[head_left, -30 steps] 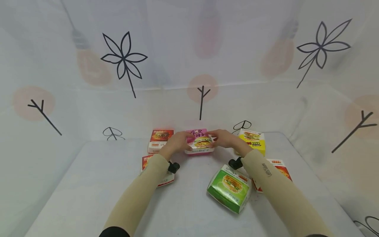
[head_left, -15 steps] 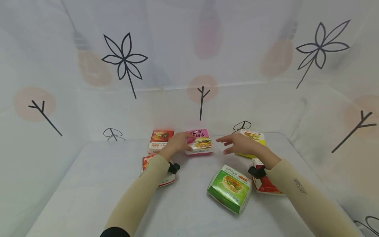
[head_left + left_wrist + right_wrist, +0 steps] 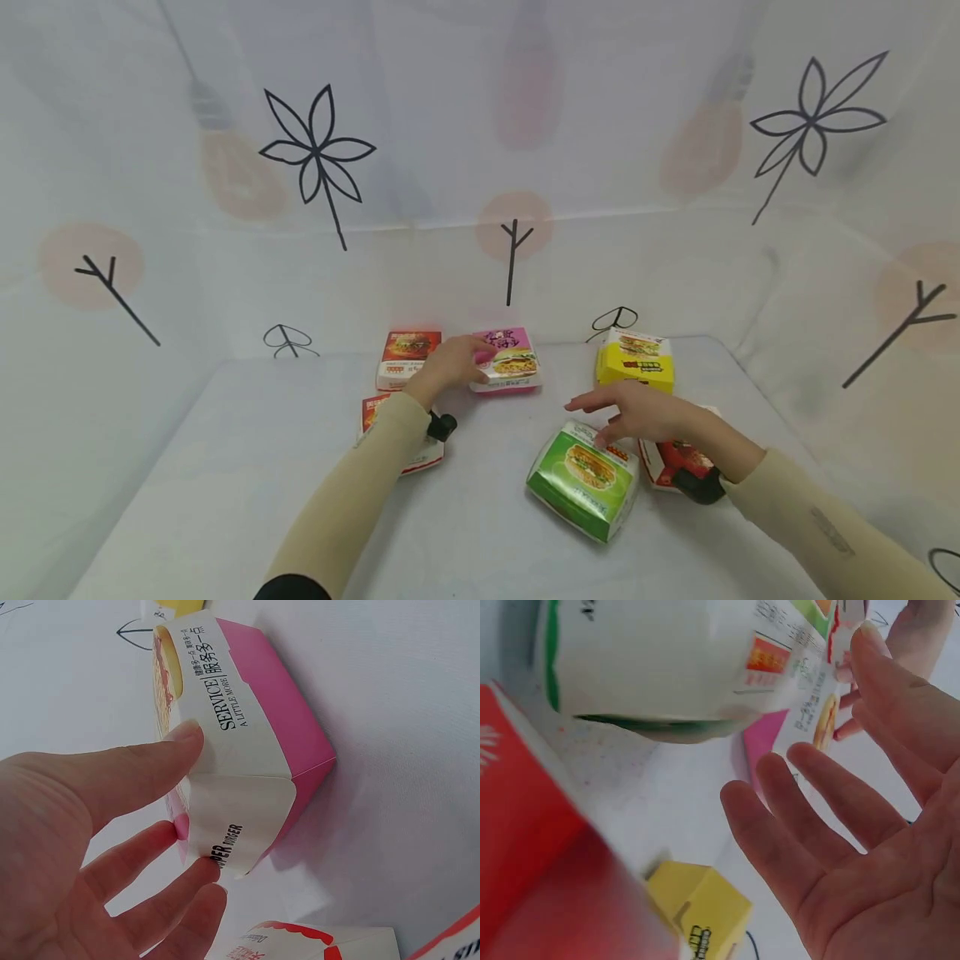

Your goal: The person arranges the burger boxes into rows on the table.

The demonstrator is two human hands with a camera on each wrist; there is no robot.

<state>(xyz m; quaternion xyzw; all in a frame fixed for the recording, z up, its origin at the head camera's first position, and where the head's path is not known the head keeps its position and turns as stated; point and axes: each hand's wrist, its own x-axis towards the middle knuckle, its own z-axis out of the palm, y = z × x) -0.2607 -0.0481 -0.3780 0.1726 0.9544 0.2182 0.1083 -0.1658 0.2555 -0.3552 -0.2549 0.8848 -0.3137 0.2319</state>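
Note:
My left hand (image 3: 447,367) is at the left side of a pink-and-white burger box (image 3: 512,367) near the back of the table. In the left wrist view its thumb lies at the box's front edge, its loosely spread fingers (image 3: 142,847) at the side printed "Super Burger". My right hand (image 3: 645,412) hovers over the back right of a green-and-white burger box (image 3: 577,487), fingers apart and nothing held. The right wrist view shows that box's white side (image 3: 660,667) close by the spread fingers.
Two red-and-white burger boxes stand on the left, a rear one (image 3: 405,358) and a nearer one (image 3: 431,457) partly behind my left sleeve. A yellow box (image 3: 637,362) stands at the back right, a red box (image 3: 667,467) under my right wrist. Printed white cloth (image 3: 420,267) hangs behind.
My right hand has left the pink box and moved right and toward me, past the yellow box to the green one. My left hand has stayed at the pink box.

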